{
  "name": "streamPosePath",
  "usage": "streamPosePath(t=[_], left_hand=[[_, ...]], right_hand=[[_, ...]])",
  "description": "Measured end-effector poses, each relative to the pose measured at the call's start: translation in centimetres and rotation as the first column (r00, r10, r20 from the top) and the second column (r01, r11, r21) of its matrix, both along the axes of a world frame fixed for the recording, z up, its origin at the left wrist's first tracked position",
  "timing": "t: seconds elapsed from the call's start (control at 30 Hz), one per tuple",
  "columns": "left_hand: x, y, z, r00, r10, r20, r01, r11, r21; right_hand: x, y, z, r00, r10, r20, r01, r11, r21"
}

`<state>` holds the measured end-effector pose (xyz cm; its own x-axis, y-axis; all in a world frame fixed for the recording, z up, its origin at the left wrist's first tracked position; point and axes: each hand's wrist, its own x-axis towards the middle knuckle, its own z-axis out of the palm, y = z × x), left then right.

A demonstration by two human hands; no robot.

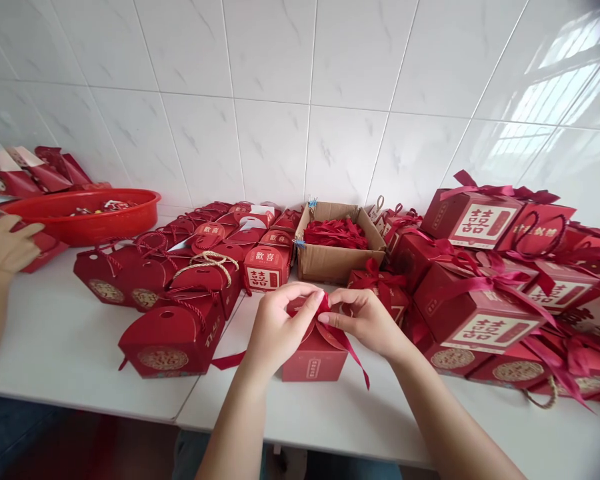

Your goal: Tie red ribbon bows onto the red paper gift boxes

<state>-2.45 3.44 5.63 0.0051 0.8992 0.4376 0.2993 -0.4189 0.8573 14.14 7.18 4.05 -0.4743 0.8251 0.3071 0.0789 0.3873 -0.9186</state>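
A red gift box [315,357] stands upright on the white table in front of me. Over its top runs a red ribbon [353,353], one tail hanging down the right side and another lying out to the left. My left hand [285,320] pinches the ribbon above the box between thumb and fingers. Close beside it, my right hand [367,320] also pinches the ribbon, thumb against forefinger. The two sets of fingertips nearly meet at the box top. Exactly how the ribbon is looped there is partly hidden by the fingers.
Behind the box stands a cardboard carton [340,263] of red ribbons. Red boxes with cord handles [173,333] crowd the left; ribbon-tied boxes [480,303] are stacked right. At far left, another person's hand [10,243] is near a red basin [100,227] holding small wrapped items.
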Motion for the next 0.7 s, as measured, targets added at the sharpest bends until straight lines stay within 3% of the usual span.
streamPosePath(t=[0.1, 0.33, 0.53, 0.63, 0.7], left_hand=[[0.2, 0.2, -0.1, 0.999, 0.045, 0.010, -0.045, 0.999, 0.027], [0.1, 0.3, -0.4, 0.997, 0.069, 0.021, -0.070, 0.997, 0.032], [-3.0, 0.6, -1.4, 0.971, 0.134, -0.199, -0.162, 0.978, -0.130], [-4.4, 0.6, -2.0, 0.956, 0.108, -0.273, -0.183, 0.946, -0.268], [-4.8, 0.6, -2.2, 0.957, 0.088, -0.277, -0.169, 0.943, -0.285]], right_hand=[[0.2, -0.2, 0.1, 0.999, 0.006, 0.036, -0.006, 1.000, -0.002], [-0.3, -0.3, -0.6, 0.992, 0.013, -0.129, -0.021, 0.998, -0.062], [-0.1, -0.1, -1.2, 0.977, 0.115, -0.180, -0.141, 0.981, -0.133], [0.0, -0.2, -1.2, 0.972, 0.163, -0.172, -0.187, 0.973, -0.137], [0.1, -0.2, -1.2, 0.976, 0.162, -0.145, -0.181, 0.975, -0.129]])
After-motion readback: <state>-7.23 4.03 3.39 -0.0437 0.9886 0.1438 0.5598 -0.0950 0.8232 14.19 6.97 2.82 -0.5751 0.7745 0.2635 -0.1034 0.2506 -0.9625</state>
